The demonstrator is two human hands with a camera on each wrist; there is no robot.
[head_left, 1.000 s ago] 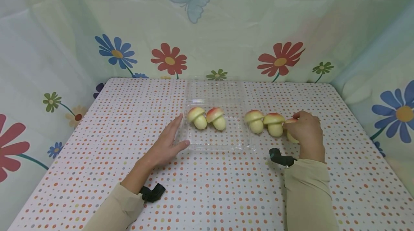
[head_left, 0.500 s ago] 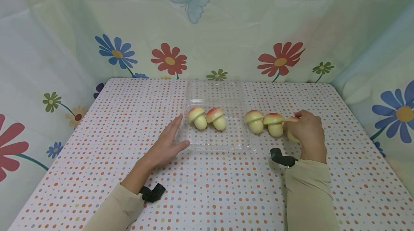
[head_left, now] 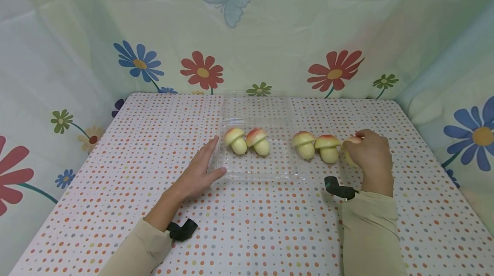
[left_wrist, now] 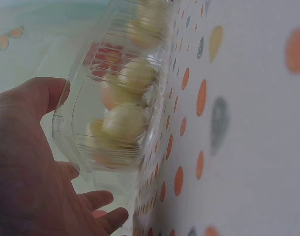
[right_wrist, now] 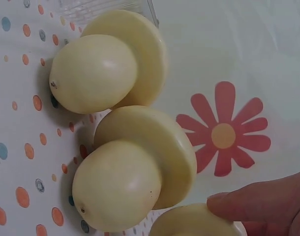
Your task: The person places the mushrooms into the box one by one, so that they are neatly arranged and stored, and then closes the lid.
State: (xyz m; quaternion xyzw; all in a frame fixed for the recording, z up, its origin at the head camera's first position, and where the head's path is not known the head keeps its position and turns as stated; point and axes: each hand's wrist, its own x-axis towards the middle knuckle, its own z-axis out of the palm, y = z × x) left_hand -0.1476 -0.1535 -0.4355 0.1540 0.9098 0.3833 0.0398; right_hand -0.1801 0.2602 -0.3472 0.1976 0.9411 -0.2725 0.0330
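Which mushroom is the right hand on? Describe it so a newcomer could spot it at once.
Start at the clear plastic tray in the middle of the dotted table. To its right three toy mushrooms lie in a row. It is the mushroom farthest right, the only one mostly hidden under the right hand, whose fingers curl round it.

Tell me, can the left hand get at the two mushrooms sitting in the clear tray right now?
Probably yes. The left hand rests open against the clear tray's left edge, the tray's lid is folded back, and nothing covers the two mushrooms inside.
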